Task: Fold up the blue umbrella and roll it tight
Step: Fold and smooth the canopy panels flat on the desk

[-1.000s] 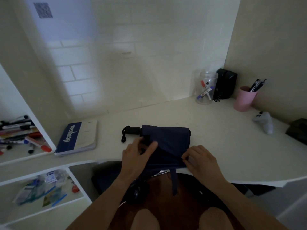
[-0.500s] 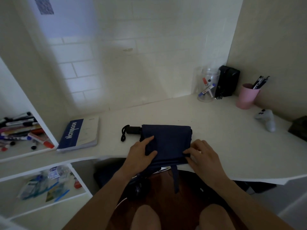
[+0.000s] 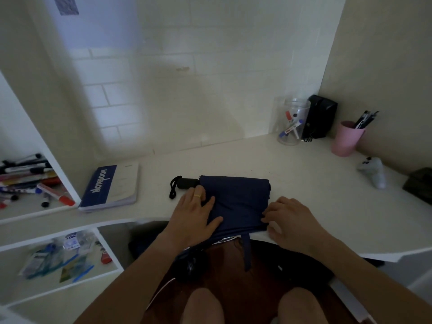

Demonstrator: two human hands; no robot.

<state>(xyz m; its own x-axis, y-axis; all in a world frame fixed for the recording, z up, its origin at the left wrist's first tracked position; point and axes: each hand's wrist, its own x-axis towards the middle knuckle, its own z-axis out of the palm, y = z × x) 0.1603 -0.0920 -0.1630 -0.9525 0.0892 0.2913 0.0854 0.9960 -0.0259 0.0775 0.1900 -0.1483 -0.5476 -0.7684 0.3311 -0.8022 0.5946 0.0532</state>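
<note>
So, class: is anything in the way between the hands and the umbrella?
Nothing visible. The left hand lies flat on the umbrella and the right hand touches its right edge. The notebook lies apart, to the left.

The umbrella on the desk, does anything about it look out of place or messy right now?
Mostly tidy. The umbrella lies flat under the left hand, with the right hand at its right edge. One thing stands out: its strap dangles loose over the desk edge, not yet wrapped.
</note>
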